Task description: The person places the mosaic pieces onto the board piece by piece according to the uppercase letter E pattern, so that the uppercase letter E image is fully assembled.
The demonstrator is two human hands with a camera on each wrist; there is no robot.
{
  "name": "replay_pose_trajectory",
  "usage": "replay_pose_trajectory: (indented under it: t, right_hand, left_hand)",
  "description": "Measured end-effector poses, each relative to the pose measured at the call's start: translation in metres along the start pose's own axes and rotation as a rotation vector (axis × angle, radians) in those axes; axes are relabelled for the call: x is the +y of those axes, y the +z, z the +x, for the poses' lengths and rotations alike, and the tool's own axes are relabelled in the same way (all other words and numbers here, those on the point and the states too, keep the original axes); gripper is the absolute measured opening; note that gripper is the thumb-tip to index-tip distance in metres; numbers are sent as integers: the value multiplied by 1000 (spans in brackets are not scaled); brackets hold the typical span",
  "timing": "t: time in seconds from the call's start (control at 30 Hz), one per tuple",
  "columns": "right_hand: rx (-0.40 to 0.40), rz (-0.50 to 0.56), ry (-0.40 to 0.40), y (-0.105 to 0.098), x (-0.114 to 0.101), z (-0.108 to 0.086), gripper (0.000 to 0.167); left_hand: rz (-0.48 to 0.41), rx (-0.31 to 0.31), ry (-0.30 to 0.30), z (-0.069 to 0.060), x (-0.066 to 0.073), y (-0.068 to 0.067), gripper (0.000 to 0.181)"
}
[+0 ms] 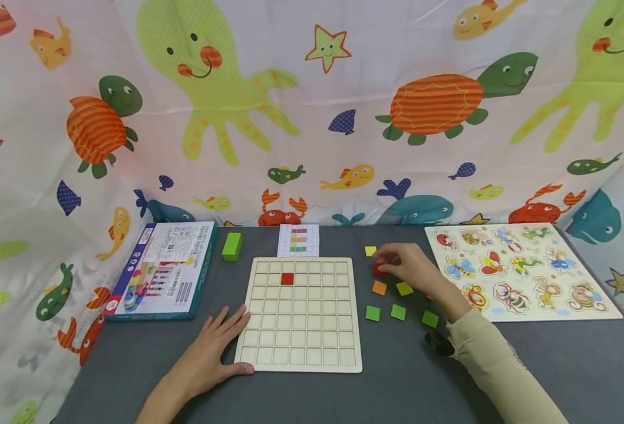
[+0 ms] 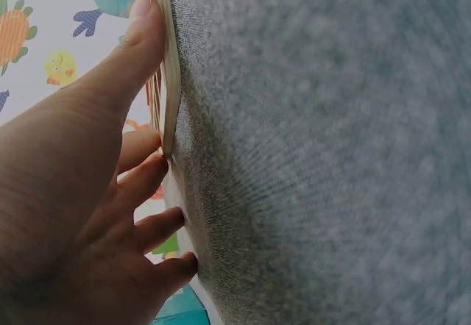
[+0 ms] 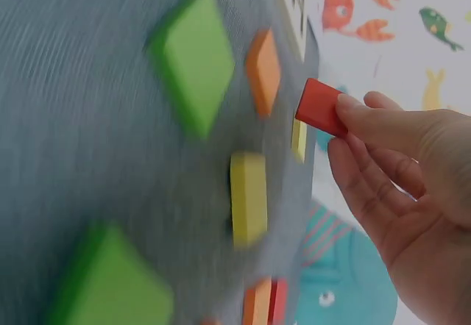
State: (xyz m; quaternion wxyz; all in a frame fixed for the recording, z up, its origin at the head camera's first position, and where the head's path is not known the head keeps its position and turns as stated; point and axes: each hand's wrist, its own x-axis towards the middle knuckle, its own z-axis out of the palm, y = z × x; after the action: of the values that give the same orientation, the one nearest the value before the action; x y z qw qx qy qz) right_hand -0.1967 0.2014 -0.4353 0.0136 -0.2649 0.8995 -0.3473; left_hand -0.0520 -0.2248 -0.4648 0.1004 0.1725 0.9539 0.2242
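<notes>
A wooden grid board (image 1: pixel 303 338) lies flat in the middle of the table, one red square tile (image 1: pixel 287 279) sitting in a cell of its second row. My left hand (image 1: pixel 211 353) rests at the board's left edge, fingers spread; the left wrist view shows the thumb (image 2: pixel 143 34) against the board's rim. To the right of the board my right hand (image 1: pixel 409 268) pinches another red tile (image 3: pixel 321 106) between thumb and fingers, above the tabletop. Around it lie loose green (image 1: pixel 398 312), yellow (image 1: pixel 404 288) and orange tiles (image 1: pixel 379 287).
Behind the board lies a gridded pattern card (image 1: pixel 298 241) with coloured squares. A green block (image 1: pixel 232 247) and a boxed set (image 1: pixel 158 271) are at the left. A sheet with animal pictures (image 1: pixel 529 271) lies at the right. A printed curtain (image 1: pixel 312 118) hangs behind.
</notes>
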Motion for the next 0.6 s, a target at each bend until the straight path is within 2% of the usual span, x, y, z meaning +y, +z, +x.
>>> replay_pose_trajectory:
  t: [0.23,0.47,0.6]
  right_hand:
    - [-3,75,-36,29,-23,14,20]
    - [-46,138,-40,57,-48,32,18]
    - [-23,170,-54,72,-61,43,17]
  left_hand:
    - [2,-4,-6,0,1,0,100]
    - [2,3,8,0,1,0,100]
    - [-6,4,13,0,1,0,100]
